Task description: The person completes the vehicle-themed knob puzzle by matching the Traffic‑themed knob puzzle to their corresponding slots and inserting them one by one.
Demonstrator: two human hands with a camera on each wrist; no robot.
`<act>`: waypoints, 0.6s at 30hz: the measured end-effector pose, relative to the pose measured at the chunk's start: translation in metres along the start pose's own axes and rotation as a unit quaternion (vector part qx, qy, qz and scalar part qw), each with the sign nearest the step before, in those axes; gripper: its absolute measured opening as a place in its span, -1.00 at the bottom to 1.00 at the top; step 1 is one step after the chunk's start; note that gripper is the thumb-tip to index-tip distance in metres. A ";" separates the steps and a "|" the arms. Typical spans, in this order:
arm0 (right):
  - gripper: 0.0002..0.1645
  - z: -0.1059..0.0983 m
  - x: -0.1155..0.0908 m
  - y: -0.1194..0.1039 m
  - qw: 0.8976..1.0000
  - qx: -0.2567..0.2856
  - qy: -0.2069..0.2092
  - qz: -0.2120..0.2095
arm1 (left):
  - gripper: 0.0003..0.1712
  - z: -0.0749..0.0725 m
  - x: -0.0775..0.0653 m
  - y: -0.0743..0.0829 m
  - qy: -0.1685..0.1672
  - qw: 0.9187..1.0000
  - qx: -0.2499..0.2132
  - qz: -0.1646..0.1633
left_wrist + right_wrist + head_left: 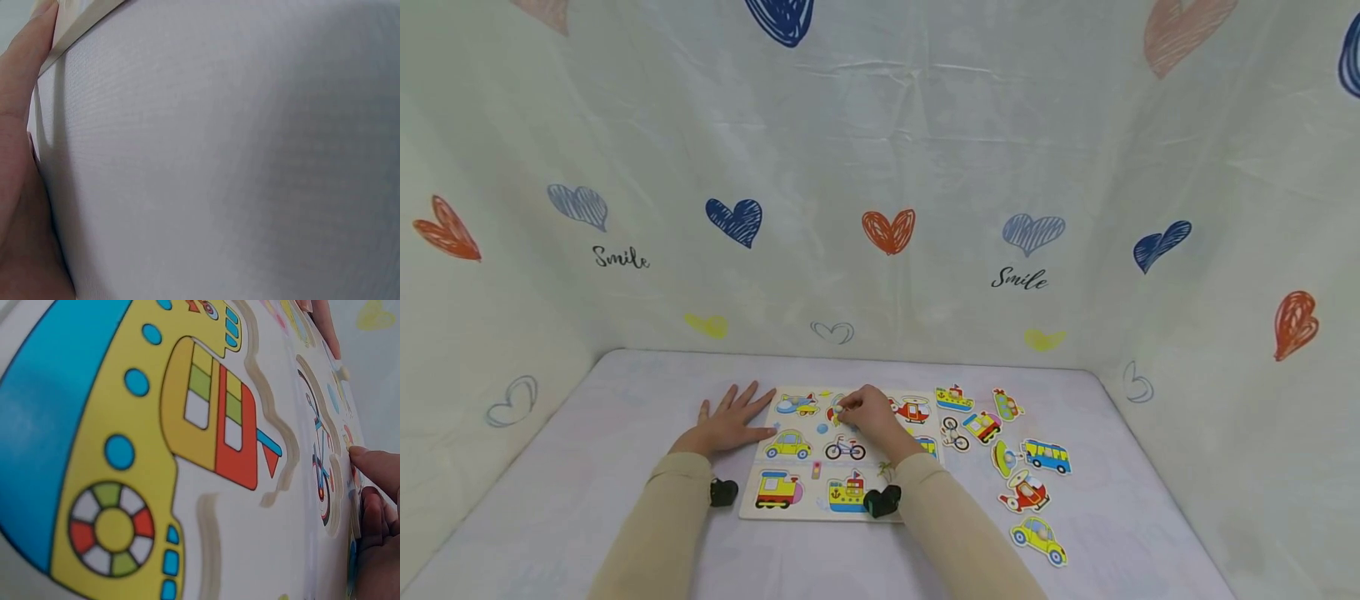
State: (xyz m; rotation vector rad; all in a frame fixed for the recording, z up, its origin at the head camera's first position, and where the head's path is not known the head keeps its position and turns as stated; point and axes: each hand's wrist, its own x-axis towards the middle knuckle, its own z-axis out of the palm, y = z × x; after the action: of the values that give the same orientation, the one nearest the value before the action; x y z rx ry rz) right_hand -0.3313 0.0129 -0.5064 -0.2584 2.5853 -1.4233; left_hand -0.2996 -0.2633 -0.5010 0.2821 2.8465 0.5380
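Note:
A wooden vehicle puzzle board (808, 512) lies on the table, with printed, recessed pictures such as a train, a ship, a car and a bicycle. My left hand (724, 425) is spread flat at the board's left edge; its thumb (28, 53) reaches the board's rim in the left wrist view. Above the top middle picture, my right hand (872, 417) pinches a small colourful puzzle piece (832, 412) between thumb and fingers. The hand mostly hides this piece, and I cannot tell which vehicle it is. In the right wrist view, the board's printed ship (137, 425) appears close up.
Loose pieces lie scattered right of the board: a ship (953, 399), a train (982, 427), a bicycle (953, 434), a bus (1047, 457), a helicopter (1025, 492), a yellow car (1039, 540) and others. A cloth backdrop (880, 292) with hearts stands behind the table.

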 end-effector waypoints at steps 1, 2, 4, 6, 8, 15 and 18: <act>-0.87 0.000 0.000 0.000 1.000 0.000 -0.001 -0.002 | 0.09 0.000 0.000 0.000 0.001 1.000 -0.001 0.001; -0.87 -0.001 0.000 0.000 1.000 -0.001 -0.003 -0.003 | 0.09 -0.001 0.000 0.000 0.002 1.000 -0.001 0.000; -0.85 -0.003 -0.001 0.000 1.000 0.000 -0.007 -0.007 | 0.08 -0.002 -0.001 0.002 -0.002 1.000 -0.005 -0.003; -0.81 -0.005 -0.003 0.000 1.000 0.006 -0.010 -0.011 | 0.06 -0.002 -0.002 0.005 -0.005 1.000 -0.005 -0.006; -0.77 -0.009 -0.004 0.001 1.000 0.014 -0.008 -0.019 | 0.04 -0.002 -0.003 0.008 -0.006 1.000 -0.004 -0.007; -0.78 -0.025 -0.007 0.000 0.998 0.034 0.012 -0.044 | 0.02 -0.005 -0.007 0.008 -0.008 1.000 0.000 -0.005; -0.81 -0.030 -0.011 -0.002 0.999 0.029 0.012 -0.035 | 0.02 -0.005 -0.005 0.006 -0.006 1.000 -0.001 -0.003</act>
State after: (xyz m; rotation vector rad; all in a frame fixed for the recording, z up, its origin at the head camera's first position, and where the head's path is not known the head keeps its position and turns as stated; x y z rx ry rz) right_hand -0.3274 0.0391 -0.4884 -0.3280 2.5734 -1.5324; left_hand -0.2951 -0.2610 -0.4931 0.2752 2.8337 0.5369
